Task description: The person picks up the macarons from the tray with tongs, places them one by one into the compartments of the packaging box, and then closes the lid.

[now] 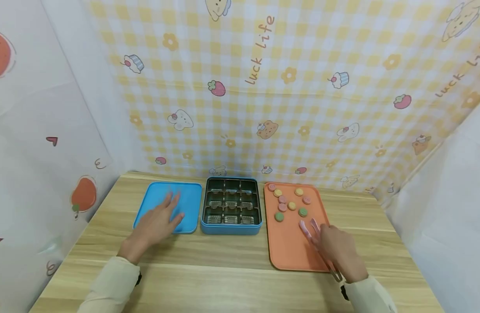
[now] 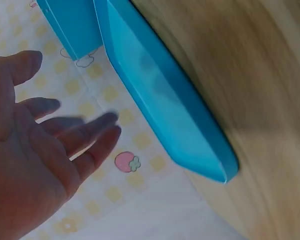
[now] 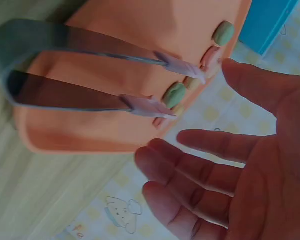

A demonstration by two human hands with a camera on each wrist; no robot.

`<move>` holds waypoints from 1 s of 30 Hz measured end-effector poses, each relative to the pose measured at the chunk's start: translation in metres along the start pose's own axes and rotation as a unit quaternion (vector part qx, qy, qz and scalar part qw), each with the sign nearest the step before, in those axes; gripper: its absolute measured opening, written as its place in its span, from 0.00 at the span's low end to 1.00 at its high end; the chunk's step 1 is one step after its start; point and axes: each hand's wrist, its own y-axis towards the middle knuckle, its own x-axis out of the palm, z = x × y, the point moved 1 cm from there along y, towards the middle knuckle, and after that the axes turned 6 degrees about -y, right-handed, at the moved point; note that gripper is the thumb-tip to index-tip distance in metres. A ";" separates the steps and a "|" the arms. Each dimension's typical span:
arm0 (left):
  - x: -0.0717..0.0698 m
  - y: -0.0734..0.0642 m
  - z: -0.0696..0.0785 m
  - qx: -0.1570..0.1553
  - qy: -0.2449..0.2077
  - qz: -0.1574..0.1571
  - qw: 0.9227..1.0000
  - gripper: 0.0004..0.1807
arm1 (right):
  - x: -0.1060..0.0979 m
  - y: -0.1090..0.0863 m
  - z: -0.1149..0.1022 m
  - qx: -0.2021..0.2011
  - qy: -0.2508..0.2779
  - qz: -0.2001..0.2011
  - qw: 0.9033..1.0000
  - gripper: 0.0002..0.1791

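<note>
My left hand (image 1: 157,220) hovers above a shallow blue tray or lid (image 1: 155,193), its fingers spread and holding nothing. The left wrist view shows the palm of that hand apart from the blue rim (image 2: 200,110). On the right, my right hand (image 1: 339,248) is over a pair of metal tongs (image 1: 326,259) with pink tips, which lie on an orange tray (image 1: 288,248). In the right wrist view its fingers (image 3: 205,175) are extended, with a gap between them and the tongs (image 3: 90,45). Several pink, yellow and green macaron-like discs (image 1: 279,217) lie on the tray's far half.
Between the two trays stands a blue tin (image 1: 231,229) with a dark divided insert of several compartments. A patterned cloth (image 1: 240,108) hangs behind the wooden table (image 1: 208,278), and white cloth walls (image 1: 439,187) stand at both sides.
</note>
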 end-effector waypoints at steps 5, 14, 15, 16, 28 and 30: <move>0.008 0.001 0.001 -0.012 -0.061 -0.005 0.998 0.34 | 0.009 -0.005 0.006 0.018 0.019 -0.050 0.998 0.20; 0.025 0.013 0.010 -0.001 -0.154 0.003 0.988 0.29 | 0.017 -0.006 0.010 0.034 0.061 -0.079 0.994 0.18; 0.028 0.015 0.011 -0.001 -0.162 0.005 0.987 0.29 | 0.017 -0.006 0.010 0.032 0.063 -0.079 0.994 0.18; 0.030 0.016 0.012 0.000 -0.169 0.006 0.986 0.29 | 0.018 -0.006 0.010 0.030 0.067 -0.080 0.994 0.17; 0.047 0.034 0.018 -0.005 -0.192 -0.026 0.981 0.31 | 0.021 -0.005 0.004 0.014 0.141 -0.030 0.989 0.13; 0.048 0.035 0.019 -0.010 -0.206 -0.037 0.978 0.32 | 0.019 -0.004 -0.001 0.009 0.160 -0.025 0.987 0.16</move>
